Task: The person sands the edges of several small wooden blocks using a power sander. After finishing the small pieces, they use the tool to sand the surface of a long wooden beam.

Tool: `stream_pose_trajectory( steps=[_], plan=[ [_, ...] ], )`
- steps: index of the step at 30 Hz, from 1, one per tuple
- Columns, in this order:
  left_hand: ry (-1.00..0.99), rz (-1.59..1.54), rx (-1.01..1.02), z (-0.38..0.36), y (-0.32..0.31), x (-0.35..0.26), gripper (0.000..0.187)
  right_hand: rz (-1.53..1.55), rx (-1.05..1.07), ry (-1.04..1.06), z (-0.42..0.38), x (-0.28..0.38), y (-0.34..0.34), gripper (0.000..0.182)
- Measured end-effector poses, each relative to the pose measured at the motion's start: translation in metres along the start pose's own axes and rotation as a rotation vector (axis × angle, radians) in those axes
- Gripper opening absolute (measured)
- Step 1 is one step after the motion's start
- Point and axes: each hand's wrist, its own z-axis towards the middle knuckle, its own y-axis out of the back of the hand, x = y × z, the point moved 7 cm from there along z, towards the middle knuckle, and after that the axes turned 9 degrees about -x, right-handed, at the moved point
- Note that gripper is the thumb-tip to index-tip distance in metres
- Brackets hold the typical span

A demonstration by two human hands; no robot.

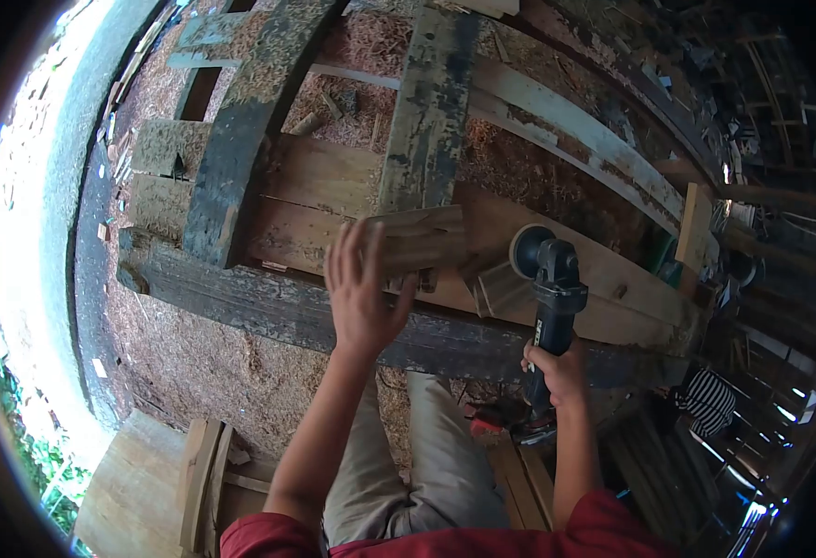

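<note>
My right hand (pixel 561 372) is wrapped round the body of a dark angle grinder (pixel 557 296), which points away from me with its round disc (pixel 526 251) at the far end. Beside the left end of a short brown wooden block (pixel 424 238) is my left hand (pixel 363 296), its fingers stretched out and a little blurred. The thumb lies near the block's lower edge. Another short wooden piece (pixel 503 290) sits slanted just below the grinder's disc. Both pieces are on a workbench of rough planks, whose dark near beam (pixel 240 302) runs across in front of me.
Dark cross beams (pixel 433 112) and pale strips (pixel 575 121) span the bench, with wood shavings between them. More shavings (pixel 203 344) cover the ground. Boards (pixel 143 484) stand at lower left. A red and black object (pixel 491 416) lies near my legs, and a striped cloth (pixel 708 403) is at right.
</note>
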Motion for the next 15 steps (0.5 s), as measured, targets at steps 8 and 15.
stream_pose_trajectory(
  steps=[8, 15],
  plan=[
    [-0.166, 0.271, 0.168, 0.004, -0.058, -0.018, 0.088, -0.033, 0.044, -0.022, -0.002, -0.028, 0.022, 0.028],
    [-0.19, 0.254, 0.116, 0.001, -0.062, -0.013, 0.079, 0.022, 0.07, -0.045, 0.002, -0.037, 0.032, 0.029]
  ],
)
